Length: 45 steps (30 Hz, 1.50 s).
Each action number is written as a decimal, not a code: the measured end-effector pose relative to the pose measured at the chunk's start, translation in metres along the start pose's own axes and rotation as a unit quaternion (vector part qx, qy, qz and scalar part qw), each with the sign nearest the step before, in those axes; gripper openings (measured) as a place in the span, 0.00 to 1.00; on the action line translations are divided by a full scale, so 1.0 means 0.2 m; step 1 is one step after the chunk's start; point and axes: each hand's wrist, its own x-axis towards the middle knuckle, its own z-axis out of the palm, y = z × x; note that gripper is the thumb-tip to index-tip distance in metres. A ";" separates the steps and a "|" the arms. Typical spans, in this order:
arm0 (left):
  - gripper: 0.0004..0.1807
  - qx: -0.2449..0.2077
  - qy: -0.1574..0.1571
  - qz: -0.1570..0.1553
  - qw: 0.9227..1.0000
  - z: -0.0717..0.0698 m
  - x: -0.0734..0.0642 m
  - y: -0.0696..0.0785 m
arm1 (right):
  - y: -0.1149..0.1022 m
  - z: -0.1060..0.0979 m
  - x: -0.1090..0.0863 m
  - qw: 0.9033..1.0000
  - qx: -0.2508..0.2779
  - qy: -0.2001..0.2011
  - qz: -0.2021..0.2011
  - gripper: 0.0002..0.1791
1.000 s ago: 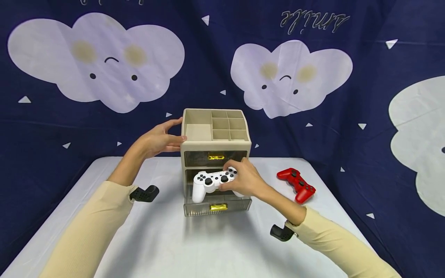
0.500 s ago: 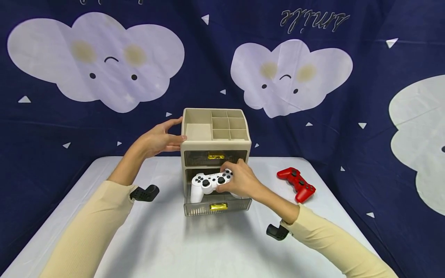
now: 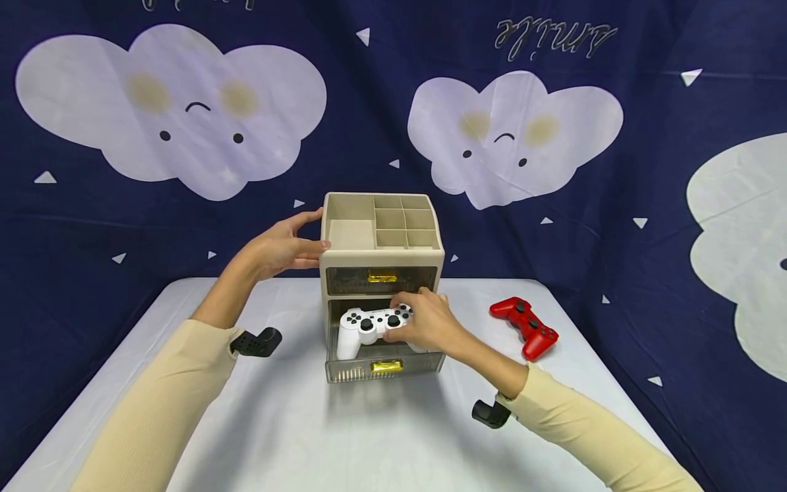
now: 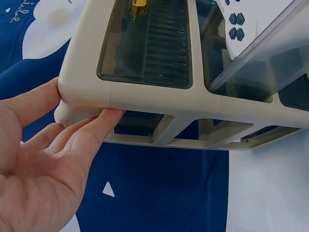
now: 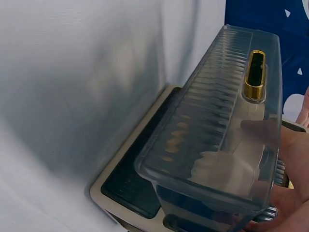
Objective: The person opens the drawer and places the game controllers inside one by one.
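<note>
A cream desktop drawer organizer stands on the table, its clear middle drawer pulled out. My right hand grips the right end of a white game controller, which sits tilted in the open drawer. Its lower part shows only through the drawer's clear front. With fingers nearly straight, my left hand touches the organizer's left side near the top. From the left wrist, the thumb lies at the organizer's front corner and the fingers rest along the side wall.
A red game controller lies on the white-covered table, right of the organizer. The top drawer is closed. Open compartments form the organizer's top. A dark blue cloud-print curtain hangs behind.
Over the second, my right hand and the white controller have moved slightly left and down into the drawer. They have barely shifted in the last half second. My left hand stays in place.
</note>
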 end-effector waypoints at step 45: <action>0.48 0.006 -0.001 0.000 1.000 0.00 -0.01 0.00 | 0.04 0.01 -0.04 0.999 0.017 0.006 -0.030 0.34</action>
